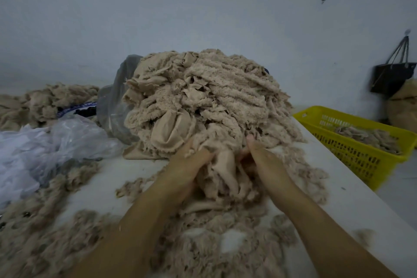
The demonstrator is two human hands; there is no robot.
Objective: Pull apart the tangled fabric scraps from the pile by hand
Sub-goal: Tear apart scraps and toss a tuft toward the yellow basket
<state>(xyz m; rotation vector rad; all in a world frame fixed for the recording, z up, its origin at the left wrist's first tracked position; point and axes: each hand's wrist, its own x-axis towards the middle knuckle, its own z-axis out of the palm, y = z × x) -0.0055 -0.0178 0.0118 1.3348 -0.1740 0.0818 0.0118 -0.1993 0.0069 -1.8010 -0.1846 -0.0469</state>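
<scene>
i'm at the foot of the pile [203, 97] on the table [343, 189], mid-grab: left hand [189, 165] and right hand [266, 162] both curl into one beige clump [225, 169] between them. next, i reckon, a steady outward pull to part it.

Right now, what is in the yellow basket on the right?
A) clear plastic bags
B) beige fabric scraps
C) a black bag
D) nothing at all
B: a small heap of beige scraps lies inside the basket.
</scene>
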